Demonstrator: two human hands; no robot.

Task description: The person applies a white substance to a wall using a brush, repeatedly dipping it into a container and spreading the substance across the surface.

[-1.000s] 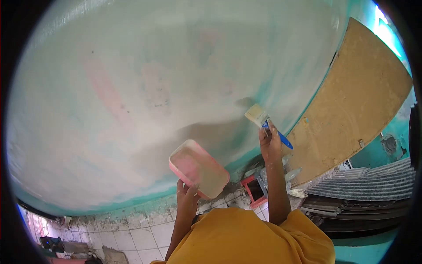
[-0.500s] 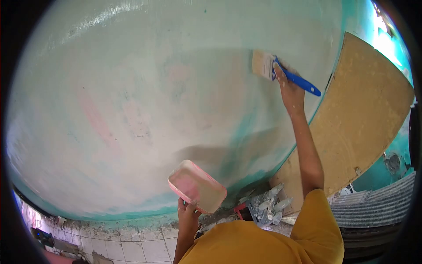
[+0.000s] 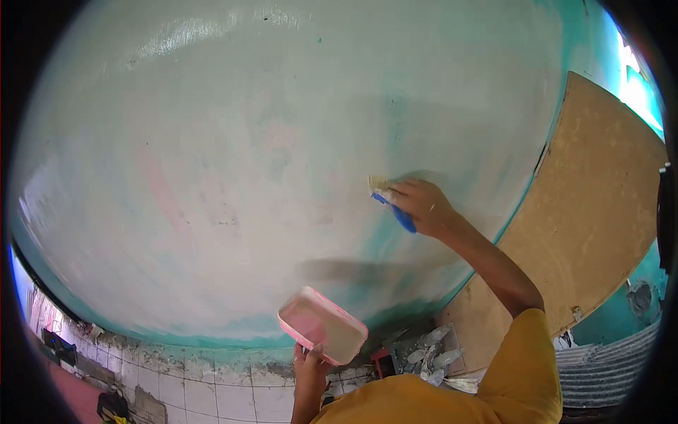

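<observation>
My right hand [image 3: 422, 205] is closed around a wide paintbrush [image 3: 401, 215] with a blue handle and pale bristles. The bristles are right at the wall [image 3: 233, 141], which carries whitish paint with teal and pink patches showing through. Lower down, my left hand [image 3: 309, 362] grips the near edge of a pink-rimmed rectangular tub [image 3: 339, 332]. Pale paint lies inside the tub, with a pinkish area on its left side. Some of the brush handle is hidden behind my right fingers.
A brown board [image 3: 586, 191] leans at the right, above grey corrugated sheets [image 3: 607, 367]. Plastic bottles [image 3: 434, 357] and a red object [image 3: 383, 362] lie at the wall's foot. White floor tiles [image 3: 233, 403] run along below the wall.
My right hand has brought the brush down and to the left along the wall, turning its bristles upward. The tub sits slightly lower in view, still in my left hand.
</observation>
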